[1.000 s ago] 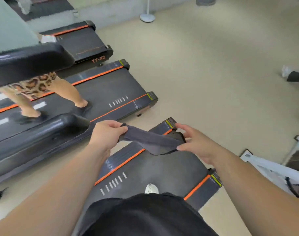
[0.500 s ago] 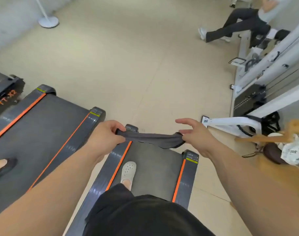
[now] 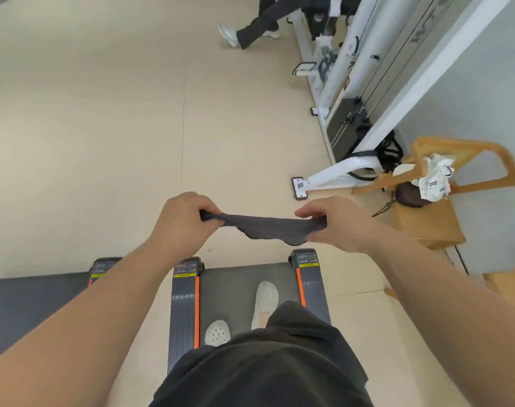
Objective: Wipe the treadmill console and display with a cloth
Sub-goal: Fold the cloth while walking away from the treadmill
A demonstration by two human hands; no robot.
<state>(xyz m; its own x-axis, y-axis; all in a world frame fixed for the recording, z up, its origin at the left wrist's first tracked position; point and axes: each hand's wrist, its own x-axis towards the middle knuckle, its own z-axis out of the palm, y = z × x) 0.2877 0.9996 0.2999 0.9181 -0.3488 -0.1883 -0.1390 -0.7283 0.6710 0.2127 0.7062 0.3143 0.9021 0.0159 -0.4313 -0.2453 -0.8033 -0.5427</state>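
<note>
A dark grey cloth is stretched between both hands in front of me. My left hand pinches its left end and my right hand pinches its right end, so the cloth sags in the middle. Below the hands lies the rear end of a treadmill belt with orange stripes, and my two white shoes stand on it. The treadmill's console and display are out of view.
A second treadmill deck lies to the left. A white weight machine stands at the right, with a wooden chair holding a bag and crumpled paper. A person's legs are at the top. Beige floor spreads ahead.
The view has swung right, off the neighbouring treadmills and onto the floor and the weight machine. Both hands have kept hold of the cloth and drawn it more level.
</note>
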